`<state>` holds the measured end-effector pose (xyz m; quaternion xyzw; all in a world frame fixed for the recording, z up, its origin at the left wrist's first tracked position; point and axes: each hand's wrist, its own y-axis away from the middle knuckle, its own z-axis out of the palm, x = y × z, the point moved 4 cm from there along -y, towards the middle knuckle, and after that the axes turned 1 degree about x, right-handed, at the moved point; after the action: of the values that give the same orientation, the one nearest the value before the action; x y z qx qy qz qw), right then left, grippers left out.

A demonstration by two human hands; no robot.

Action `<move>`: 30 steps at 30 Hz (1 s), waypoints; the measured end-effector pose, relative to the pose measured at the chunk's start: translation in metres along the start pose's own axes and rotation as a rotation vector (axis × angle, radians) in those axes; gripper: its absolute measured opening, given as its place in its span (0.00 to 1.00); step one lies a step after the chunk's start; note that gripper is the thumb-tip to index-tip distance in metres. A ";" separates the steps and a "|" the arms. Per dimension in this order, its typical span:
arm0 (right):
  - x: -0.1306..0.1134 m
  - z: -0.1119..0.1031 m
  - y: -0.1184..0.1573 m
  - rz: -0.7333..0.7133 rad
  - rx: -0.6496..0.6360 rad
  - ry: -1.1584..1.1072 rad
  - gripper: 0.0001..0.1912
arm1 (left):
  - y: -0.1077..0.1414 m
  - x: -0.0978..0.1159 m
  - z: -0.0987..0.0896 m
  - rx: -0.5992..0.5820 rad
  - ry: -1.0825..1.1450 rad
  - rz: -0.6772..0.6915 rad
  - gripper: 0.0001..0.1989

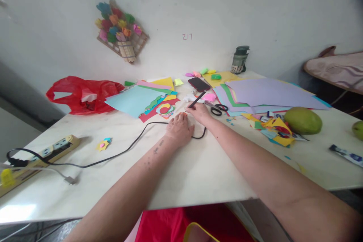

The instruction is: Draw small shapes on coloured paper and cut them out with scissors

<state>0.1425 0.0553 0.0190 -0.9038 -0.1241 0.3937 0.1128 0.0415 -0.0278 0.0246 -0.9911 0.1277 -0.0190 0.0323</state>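
My right hand [200, 113] is closed around a dark pen [197, 99], which tilts up and to the right over the table. Beside it, my left hand [180, 129] lies palm down with its fingers flat on the tabletop. A bit of orange shows at the left fingertips; most of it is covered. Just beyond the left hand is a layered paper flower [165, 110] with a red centre, on red paper [146, 118]. Black-handled scissors [219, 110] rest right of the right hand. A black cord [124, 150] runs past both hands.
Coloured paper sheets [272, 92] are stacked at right, others [133, 100] at left by a red plastic bag [82, 96]. A phone [199, 83], a bottle [239, 59], paper scraps [276, 130], a green mango [303, 120] and a power strip [53, 149] surround the work area.
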 end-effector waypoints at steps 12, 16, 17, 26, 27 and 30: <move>0.004 0.004 -0.003 0.009 -0.003 0.062 0.10 | 0.001 0.002 -0.002 -0.029 0.013 -0.017 0.28; 0.004 0.005 -0.003 0.015 -0.004 0.063 0.10 | 0.001 0.002 -0.002 -0.017 0.012 -0.006 0.28; 0.004 0.005 -0.003 0.015 -0.005 0.059 0.10 | 0.001 0.002 -0.002 -0.016 0.012 -0.006 0.28; 0.004 0.005 -0.004 0.019 -0.007 0.055 0.09 | 0.000 0.002 -0.001 -0.038 0.001 -0.012 0.29; 0.005 0.005 -0.005 0.023 -0.007 0.058 0.09 | 0.000 0.002 -0.001 -0.039 -0.001 -0.011 0.28; 0.005 0.005 -0.005 0.021 0.001 0.067 0.09 | 0.000 0.002 -0.001 -0.036 -0.003 -0.009 0.28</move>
<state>0.1410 0.0620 0.0137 -0.9176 -0.1107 0.3645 0.1133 0.0435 -0.0284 0.0257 -0.9921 0.1236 -0.0155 0.0144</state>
